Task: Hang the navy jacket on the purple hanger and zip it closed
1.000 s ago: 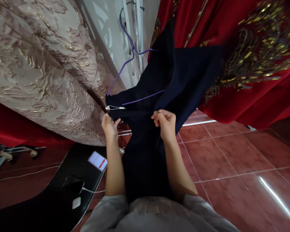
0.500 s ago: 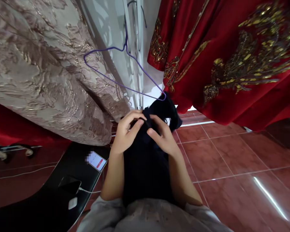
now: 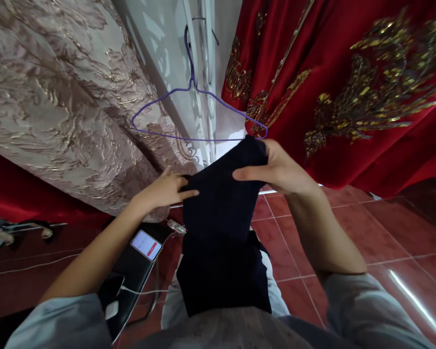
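Observation:
A dark navy garment (image 3: pixel 218 213) is stretched between my hands, its lower part lying over my lap. My left hand (image 3: pixel 167 189) pinches its upper left edge, thumb on the front and some fingers raised. My right hand (image 3: pixel 281 167) grips the upper right corner, with the thumb flat on the cloth and the other fingers hidden behind. Just above the garment hangs a bare purple hanger (image 3: pixel 192 88); its lower bar passes close to the cloth's top corner, and I cannot tell whether they touch.
White rack posts (image 3: pixel 209 72) rise behind the hanger. A pale textured gown (image 3: pixel 65 106) hangs at left, a red gown with gold sequins (image 3: pixel 294 116) at right. On a black seat (image 3: pixel 131 271) at lower left lie a lit phone (image 3: pixel 146 245), a cable and a small white case (image 3: pixel 112 309).
My hands have moved apart from close together, spreading the bunched garment wide. The purple hanger has swung to a more level position.

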`<state>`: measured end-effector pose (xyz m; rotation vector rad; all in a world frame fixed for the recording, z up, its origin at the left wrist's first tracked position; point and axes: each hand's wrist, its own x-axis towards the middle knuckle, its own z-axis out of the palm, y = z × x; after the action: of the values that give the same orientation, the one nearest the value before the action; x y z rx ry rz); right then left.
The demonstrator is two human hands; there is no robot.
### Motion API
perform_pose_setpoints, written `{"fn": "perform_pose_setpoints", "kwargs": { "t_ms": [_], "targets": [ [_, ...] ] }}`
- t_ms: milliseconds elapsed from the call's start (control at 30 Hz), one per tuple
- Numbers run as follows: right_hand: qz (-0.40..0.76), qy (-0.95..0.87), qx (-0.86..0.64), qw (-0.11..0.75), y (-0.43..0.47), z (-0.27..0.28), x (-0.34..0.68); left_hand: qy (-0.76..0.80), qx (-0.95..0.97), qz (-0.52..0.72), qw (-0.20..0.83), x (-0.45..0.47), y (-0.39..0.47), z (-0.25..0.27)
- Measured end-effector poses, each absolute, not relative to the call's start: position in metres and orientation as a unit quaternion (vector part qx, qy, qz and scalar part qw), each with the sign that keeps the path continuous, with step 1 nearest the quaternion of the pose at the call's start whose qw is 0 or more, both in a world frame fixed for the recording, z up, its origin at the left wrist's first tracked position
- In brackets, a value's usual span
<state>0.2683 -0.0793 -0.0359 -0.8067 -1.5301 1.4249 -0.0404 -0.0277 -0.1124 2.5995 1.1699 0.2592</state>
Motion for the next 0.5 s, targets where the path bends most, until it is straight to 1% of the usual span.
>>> {"fn": "perform_pose_setpoints", "kwargs": {
  "t_ms": [67, 133, 200, 267, 333, 400, 500],
  "targets": [
    [0.433, -0.660, -0.340, 0.511, -0.061, -0.035, 0.267, 0.457, 0.875, 0.125, 0.100, -0.068, -0.026, -0.108],
    [0.312, -0.669, -0.356, 0.572, -0.039, -0.046, 0.256, 0.485, 0.852, 0.162, 0.117, -0.087, -0.031, -0.098],
    [0.246, -0.670, -0.366, 0.598, -0.016, -0.067, 0.237, 0.488, 0.835, 0.201, 0.156, -0.094, -0.045, -0.086],
    [0.248, -0.673, -0.375, 0.588, 0.003, -0.093, 0.219, 0.480, 0.824, 0.229, 0.193, -0.092, -0.063, -0.077],
    [0.296, -0.667, -0.399, 0.556, 0.016, -0.115, 0.205, 0.472, 0.819, 0.230, 0.232, -0.088, -0.082, -0.073],
    [0.331, -0.645, -0.427, 0.541, 0.021, -0.128, 0.200, 0.467, 0.811, 0.217, 0.277, -0.086, -0.097, -0.071],
    [0.298, -0.625, -0.447, 0.567, 0.018, -0.130, 0.205, 0.465, 0.802, 0.205, 0.313, -0.093, -0.109, -0.074]
  ]
}}
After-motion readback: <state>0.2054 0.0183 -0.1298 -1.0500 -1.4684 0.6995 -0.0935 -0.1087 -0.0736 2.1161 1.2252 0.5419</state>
